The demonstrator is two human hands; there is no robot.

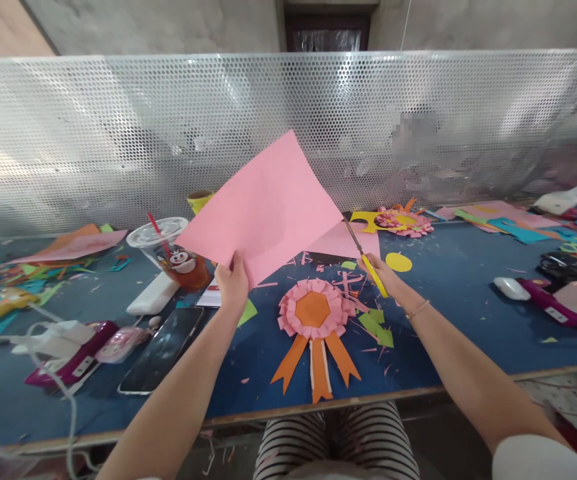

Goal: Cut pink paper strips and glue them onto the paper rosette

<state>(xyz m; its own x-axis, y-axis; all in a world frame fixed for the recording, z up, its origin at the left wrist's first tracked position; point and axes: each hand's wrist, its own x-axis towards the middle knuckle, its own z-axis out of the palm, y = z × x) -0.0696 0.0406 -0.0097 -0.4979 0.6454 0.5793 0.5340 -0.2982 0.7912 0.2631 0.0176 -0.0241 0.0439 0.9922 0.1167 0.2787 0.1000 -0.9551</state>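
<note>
forearms point(178, 393), scissors point(374, 274) beside pink sheet point(268, 207)

scissor handles point(377, 277) part-hidden, right sleeve point(533, 459) cropped

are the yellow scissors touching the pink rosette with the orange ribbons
Apart. The head view shows it: a strip of blue table lies between the yellow scissors and the pink rosette.

Single view: camera worn on my head, facing forward and down. It looked from above my striped trousers point(288, 443), took in both hands point(233, 283) close by, crossed the desk point(461, 293) and reached the perforated metal panel point(268, 93) beyond.
</note>
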